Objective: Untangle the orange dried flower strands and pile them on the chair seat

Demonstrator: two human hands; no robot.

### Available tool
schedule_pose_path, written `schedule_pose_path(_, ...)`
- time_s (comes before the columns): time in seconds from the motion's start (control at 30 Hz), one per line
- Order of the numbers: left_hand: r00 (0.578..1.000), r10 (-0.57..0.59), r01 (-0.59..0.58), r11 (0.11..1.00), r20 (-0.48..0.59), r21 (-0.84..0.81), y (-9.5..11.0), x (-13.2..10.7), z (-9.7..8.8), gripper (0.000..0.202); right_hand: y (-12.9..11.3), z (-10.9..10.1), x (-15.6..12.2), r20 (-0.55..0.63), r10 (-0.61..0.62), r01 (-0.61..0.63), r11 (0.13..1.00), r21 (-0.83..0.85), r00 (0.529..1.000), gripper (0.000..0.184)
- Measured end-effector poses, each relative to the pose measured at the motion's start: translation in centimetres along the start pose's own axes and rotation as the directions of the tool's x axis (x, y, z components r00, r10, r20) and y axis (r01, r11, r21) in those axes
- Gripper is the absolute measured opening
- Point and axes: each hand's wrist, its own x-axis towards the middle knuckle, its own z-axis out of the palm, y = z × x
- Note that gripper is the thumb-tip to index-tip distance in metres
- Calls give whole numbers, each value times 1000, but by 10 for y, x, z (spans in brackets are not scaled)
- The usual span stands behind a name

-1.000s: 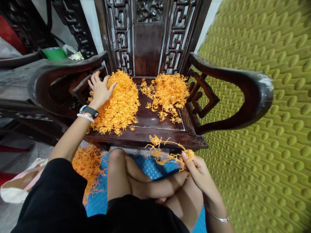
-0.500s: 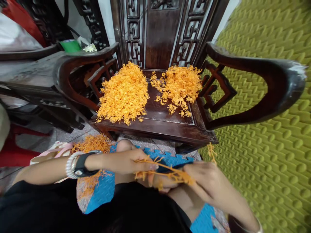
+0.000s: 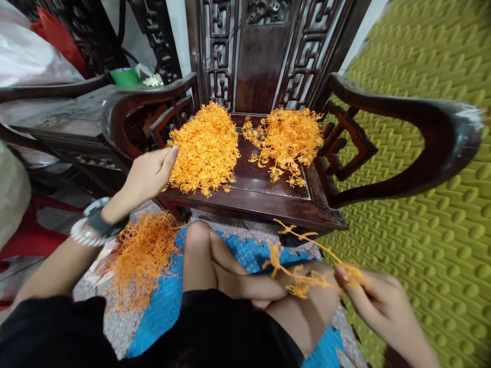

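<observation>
My left hand [image 3: 151, 171], with a dark band and a pale bracelet on the wrist, is held up at the left edge of a heap of small orange artificial flower pieces [image 3: 207, 151]. Its fingers are curled under and I cannot see what, if anything, they hold. Over my right leg, my right hand [image 3: 378, 296] pinches a few branching orange artificial flower stems [image 3: 307, 278], which stick out to the left. A second, looser pile of orange flower stems [image 3: 293, 130] lies on the right of the same wooden chair seat [image 3: 257, 186].
Bare orange stalks [image 3: 146, 255] are heaped on the floor at my left, partly on a blue foam mat [image 3: 164, 312]. Curved chair arms flank the seat, including the right chair arm [image 3: 414, 102]. A green roll [image 3: 125, 76] sits on a dark side table [image 3: 65, 112].
My left hand has left the stems over my lap and risen to the left heap. My right hand has moved right and down, still holding the stems. The view has shifted slightly.
</observation>
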Motion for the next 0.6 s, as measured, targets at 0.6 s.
schedule_pose_path(0.6,900,434,-317,597,-36,-737,48,48,68,58,-21,56,58,-143,23,17,961,277,990,35)
